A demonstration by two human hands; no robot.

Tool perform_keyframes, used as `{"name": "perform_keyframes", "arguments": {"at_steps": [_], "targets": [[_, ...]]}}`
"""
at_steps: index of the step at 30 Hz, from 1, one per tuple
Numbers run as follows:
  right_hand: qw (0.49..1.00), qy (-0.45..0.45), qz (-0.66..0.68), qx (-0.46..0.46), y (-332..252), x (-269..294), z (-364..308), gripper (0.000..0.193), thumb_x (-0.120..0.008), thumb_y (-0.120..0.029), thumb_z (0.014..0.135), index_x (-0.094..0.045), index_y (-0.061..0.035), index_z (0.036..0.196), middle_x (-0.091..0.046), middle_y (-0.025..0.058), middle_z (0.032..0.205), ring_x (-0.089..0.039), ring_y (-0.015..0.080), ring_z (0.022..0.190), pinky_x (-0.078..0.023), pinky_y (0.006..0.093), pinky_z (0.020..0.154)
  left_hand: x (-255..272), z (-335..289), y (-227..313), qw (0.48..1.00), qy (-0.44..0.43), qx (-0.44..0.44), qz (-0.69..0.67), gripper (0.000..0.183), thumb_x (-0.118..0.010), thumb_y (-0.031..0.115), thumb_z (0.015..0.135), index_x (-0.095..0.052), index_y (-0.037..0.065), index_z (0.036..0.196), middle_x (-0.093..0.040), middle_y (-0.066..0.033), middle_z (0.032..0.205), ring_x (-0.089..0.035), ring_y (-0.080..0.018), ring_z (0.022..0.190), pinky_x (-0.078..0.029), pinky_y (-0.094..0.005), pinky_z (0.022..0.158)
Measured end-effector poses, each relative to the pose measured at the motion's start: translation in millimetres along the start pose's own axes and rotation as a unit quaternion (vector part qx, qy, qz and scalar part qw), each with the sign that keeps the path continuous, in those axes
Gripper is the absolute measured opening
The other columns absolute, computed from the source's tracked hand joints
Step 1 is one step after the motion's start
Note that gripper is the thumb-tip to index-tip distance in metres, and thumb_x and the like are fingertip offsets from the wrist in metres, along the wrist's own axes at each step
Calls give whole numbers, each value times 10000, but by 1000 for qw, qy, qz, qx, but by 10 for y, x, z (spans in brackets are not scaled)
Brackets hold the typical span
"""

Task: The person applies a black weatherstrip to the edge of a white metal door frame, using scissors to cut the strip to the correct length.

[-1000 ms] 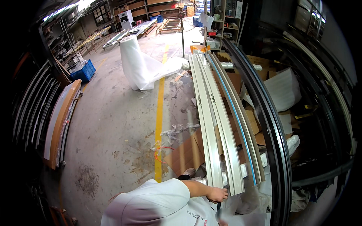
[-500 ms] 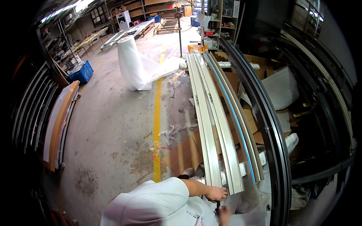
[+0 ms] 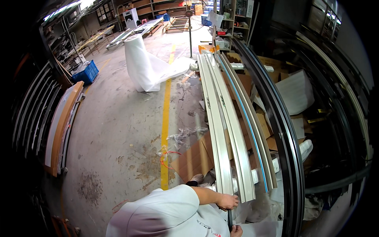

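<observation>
My left hand (image 3: 227,202) lies over the near end of the leftmost long pale metal profile (image 3: 216,146), fingers curled in. What they pinch there is hidden. Below it, at the lower edge, my right hand (image 3: 236,231) is closed by the lower end of a narrow dark strip (image 3: 229,219). The strip runs up toward my left hand; its exact kind is unclear. A second pale profile (image 3: 240,158) lies parallel on the right, apart from both hands. Small dark slotted fittings sit partway along the two profiles.
More profiles (image 3: 252,126), one blue-edged, and long black bars (image 3: 282,138) lie to the right. Flattened cardboard (image 3: 193,158) covers floor at the left. A white foam roll (image 3: 138,63) stands farther off, near a blue crate (image 3: 87,74). Wrapped panels (image 3: 63,130) lean at left.
My right hand, blurred earlier, has moved slightly down and right, and more of the dark strip shows between the hands. My left hand stays on the profile's end. The view has shifted slightly.
</observation>
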State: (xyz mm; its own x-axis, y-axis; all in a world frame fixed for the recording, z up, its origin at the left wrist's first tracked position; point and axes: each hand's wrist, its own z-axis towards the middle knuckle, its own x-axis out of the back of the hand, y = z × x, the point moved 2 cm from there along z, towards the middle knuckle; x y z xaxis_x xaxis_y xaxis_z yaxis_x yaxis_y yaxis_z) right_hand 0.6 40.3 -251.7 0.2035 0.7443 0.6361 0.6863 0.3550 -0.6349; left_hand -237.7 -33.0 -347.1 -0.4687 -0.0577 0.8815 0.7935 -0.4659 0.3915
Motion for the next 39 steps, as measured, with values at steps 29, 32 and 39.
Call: {"name": "perform_keyframes", "arguments": {"at_steps": [29,32,39], "targets": [[983,-45,177,-35,490,5,51,304,-574,-272,987,-654,-6,862,-585,38,690,-512,167,623,-427,320,571,52,-8,41,1000,-6,3,13,247,-693,291,736,-658,76,853,-602,-114,980,-550,-309,1028,-393,-469,885],[979,-85,178,-42,658,-69,115,316,-569,-281,992,-687,8,937,-624,45,728,-537,171,644,-448,324,596,30,-23,32,1000,-5,9,22,260,-681,273,733,-651,65,886,-604,-112,980,-553,-300,1023,-393,-462,891],[957,-16,289,27,1023,-544,764,251,-617,-252,952,-573,-116,745,-539,-22,708,-524,129,663,-434,311,603,48,11,37,999,-16,27,18,336,-651,236,747,-625,30,1012,-615,-115,997,-561,-285,1032,-391,-433,891]]}}
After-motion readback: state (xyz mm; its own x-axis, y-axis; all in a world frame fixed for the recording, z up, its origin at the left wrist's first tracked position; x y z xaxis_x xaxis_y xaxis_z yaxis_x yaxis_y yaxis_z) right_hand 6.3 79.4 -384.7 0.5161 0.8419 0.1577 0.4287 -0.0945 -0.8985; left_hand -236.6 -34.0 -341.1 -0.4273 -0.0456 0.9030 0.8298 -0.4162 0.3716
